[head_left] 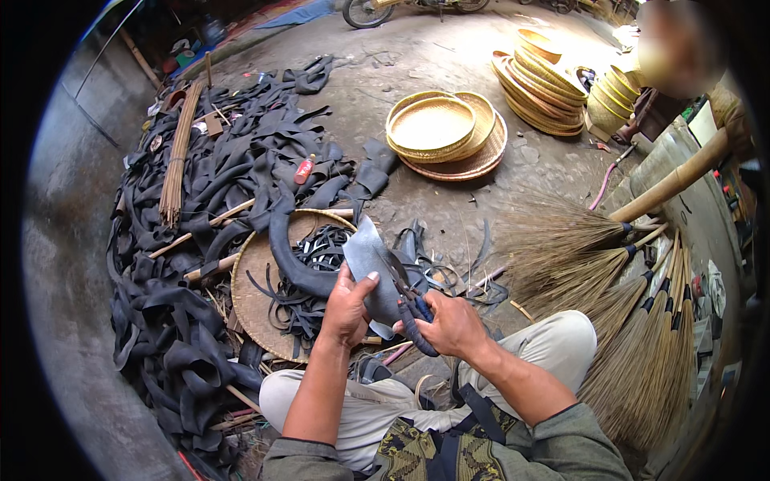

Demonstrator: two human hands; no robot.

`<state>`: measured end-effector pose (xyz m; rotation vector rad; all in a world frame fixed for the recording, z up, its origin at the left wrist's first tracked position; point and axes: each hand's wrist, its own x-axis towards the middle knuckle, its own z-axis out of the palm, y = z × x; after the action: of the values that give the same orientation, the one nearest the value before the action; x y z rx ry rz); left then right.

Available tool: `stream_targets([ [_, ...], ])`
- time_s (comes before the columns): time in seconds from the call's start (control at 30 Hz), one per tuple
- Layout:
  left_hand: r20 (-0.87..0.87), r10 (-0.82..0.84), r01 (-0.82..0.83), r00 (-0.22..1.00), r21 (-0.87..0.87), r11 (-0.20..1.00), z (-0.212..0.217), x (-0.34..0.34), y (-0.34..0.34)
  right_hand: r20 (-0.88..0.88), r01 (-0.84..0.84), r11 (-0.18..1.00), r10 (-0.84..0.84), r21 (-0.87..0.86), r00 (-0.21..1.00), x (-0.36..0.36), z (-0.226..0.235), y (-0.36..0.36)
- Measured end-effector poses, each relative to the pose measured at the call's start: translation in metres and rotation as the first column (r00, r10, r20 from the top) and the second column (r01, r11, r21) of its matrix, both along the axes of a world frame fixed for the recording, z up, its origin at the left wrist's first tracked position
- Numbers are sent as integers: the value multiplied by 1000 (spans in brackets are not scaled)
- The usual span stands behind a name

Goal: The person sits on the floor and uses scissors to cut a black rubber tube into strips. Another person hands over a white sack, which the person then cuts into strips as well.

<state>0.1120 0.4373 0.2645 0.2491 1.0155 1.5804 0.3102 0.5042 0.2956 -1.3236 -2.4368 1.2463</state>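
Left hand [346, 309] pinching grey rubber sheet [370, 260], holding it upright above lap, long axis rising away from body. Right hand [451, 325] closing around blue-handled scissors [411, 309], blades biting into sheet's right edge. Rubber matte, limp, smooth. Beyond hands, woven tray [265, 301] carrying black strips; stiff brooms [634, 337] lying rightward.

2 hands: the left hand [346, 309] and the right hand [453, 325]. 1 pair of scissors [411, 309]. 1 rubber sheet [370, 260]. 1 flat woven tray [257, 293] of rubber strips. 1 red bottle [304, 170]. 1 stick bundle [178, 152]. About 6 brooms [609, 321]. 2 stacks of woven baskets [449, 132], too many to count. 1 wheel [367, 11].
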Motion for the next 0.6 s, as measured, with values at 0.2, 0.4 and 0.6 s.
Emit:
stream_targets([
  [0.2,-154,5,1,988,39,999,2,2,-4,-120,26,996,-15,87,993,-6,0,-3],
  [0.4,-180,-67,66,981,-12,998,-3,5,-2,-34,27,1000,-27,3,999,-1,-1,1],
  [0.6,-121,47,-42,992,48,998,1,-3,0,-57,24,1000,-23,10,998,-3,-5,-3],
])
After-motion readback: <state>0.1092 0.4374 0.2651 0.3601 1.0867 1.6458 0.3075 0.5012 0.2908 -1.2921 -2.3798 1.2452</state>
